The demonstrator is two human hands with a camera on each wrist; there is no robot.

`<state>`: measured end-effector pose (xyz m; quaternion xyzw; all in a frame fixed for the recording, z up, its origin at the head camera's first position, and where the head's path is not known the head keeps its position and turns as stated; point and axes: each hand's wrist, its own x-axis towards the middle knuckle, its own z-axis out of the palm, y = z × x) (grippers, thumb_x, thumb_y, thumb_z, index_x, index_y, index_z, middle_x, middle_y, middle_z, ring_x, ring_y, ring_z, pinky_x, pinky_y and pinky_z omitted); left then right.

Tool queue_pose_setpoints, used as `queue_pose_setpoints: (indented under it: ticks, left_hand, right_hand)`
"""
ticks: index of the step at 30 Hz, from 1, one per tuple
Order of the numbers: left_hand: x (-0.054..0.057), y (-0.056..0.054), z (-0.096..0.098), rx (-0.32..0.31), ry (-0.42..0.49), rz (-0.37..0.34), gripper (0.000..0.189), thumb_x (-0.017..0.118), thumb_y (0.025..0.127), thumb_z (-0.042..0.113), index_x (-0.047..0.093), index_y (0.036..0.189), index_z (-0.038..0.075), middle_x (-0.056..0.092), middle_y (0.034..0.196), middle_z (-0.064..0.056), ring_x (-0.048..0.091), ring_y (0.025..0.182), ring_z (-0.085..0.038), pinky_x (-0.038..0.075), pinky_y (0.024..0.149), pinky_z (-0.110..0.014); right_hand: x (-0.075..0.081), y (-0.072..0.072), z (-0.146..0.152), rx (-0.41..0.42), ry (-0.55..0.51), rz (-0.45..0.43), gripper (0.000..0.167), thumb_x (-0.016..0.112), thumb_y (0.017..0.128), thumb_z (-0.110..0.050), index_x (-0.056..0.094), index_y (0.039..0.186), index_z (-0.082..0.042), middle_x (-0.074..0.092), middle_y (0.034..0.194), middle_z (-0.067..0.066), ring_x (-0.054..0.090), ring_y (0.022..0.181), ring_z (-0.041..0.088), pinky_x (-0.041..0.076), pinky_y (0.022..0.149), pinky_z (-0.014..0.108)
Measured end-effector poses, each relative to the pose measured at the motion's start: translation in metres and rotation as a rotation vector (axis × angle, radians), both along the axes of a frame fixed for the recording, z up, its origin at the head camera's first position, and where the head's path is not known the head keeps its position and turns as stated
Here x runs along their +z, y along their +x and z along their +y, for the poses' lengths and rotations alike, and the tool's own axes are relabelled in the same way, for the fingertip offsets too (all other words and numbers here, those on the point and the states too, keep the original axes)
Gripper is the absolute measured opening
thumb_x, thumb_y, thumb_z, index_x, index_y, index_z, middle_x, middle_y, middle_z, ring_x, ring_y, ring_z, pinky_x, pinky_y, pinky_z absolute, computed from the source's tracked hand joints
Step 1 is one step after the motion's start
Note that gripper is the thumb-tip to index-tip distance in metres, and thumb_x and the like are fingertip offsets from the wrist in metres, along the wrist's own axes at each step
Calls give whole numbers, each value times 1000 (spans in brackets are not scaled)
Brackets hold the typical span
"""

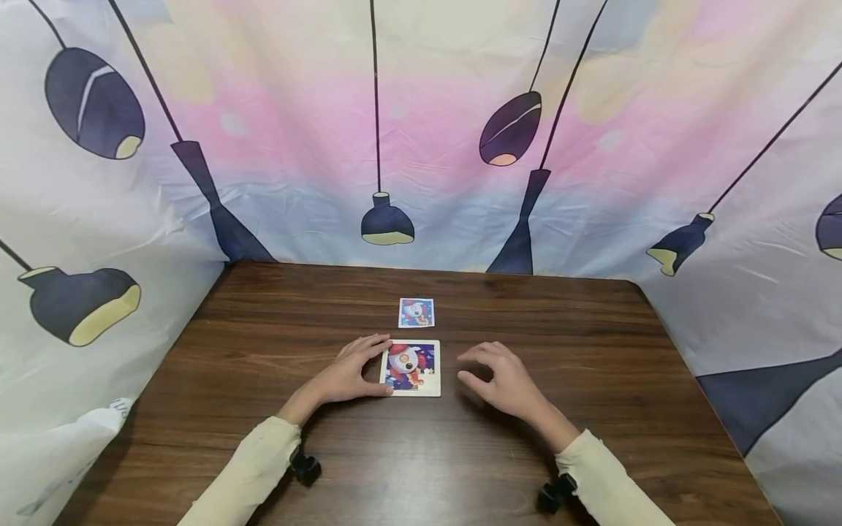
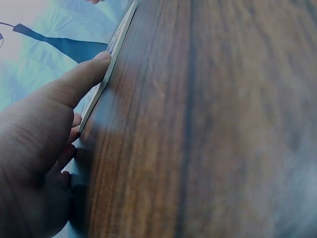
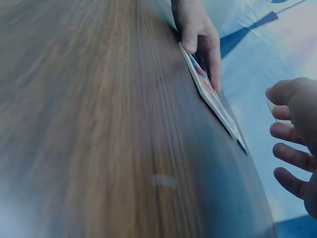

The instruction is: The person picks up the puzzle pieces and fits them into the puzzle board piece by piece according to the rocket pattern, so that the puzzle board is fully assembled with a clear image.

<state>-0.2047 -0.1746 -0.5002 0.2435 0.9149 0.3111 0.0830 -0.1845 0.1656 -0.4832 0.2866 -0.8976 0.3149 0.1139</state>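
A small square picture puzzle (image 1: 411, 367) with a cream border lies flat on the table. It shows a red and white cartoon figure on dark blue, and a pale patch fills its lower right. My left hand (image 1: 351, 369) holds it along the left side, thumb at the near corner and fingers at the far one; the left wrist view shows the thumb (image 2: 84, 77) on its edge. To the right, apart from the puzzle, my right hand (image 1: 501, 380) hovers with relaxed, slightly bent fingers and nothing in them. Beyond the puzzle lies a smaller picture card (image 1: 416, 313) with a similar figure.
The brown wood-grain table (image 1: 276, 314) carries both pictures. A printed cloth (image 1: 302, 146) with hanging-lamp drawings surrounds it at the back and sides. At the left edge, white fabric (image 1: 72, 446) bunches beside the table. Black straps with small devices (image 1: 305, 466) sit on both wrists.
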Motion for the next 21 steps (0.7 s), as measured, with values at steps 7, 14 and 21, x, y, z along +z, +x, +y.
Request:
queue_pose_setpoints:
  ticks: [7,14,21]
  left_hand:
    - [-1,0,-1,-6,3,8,94,80,82,56,43,157,13,33,165,-7,21,155,-36,14,121,-64]
    - [-2,0,-1,-10,4,11,95,80,82,57,43,157,13,33,165,-6,22,155,-35,14,121,-64]
    - [-2,-1,0,-8,-2,10,95,80,82,57,43,157,13,33,165,-6,21,155,-36,14,121,-64]
  right_hand:
    - [-3,11,37,-60,-8,22,26,80,91,-32,79,112,-17,71,111,-9,64,106,15,56,88,45]
    - [-7,20,74,-84,4,12,28,82,89,-32,78,113,-18,71,112,-10,65,107,16,57,87,47]
    - [-13,27,102,-106,43,6,32,84,87,-32,78,114,-18,72,114,-7,67,107,21,57,86,50]
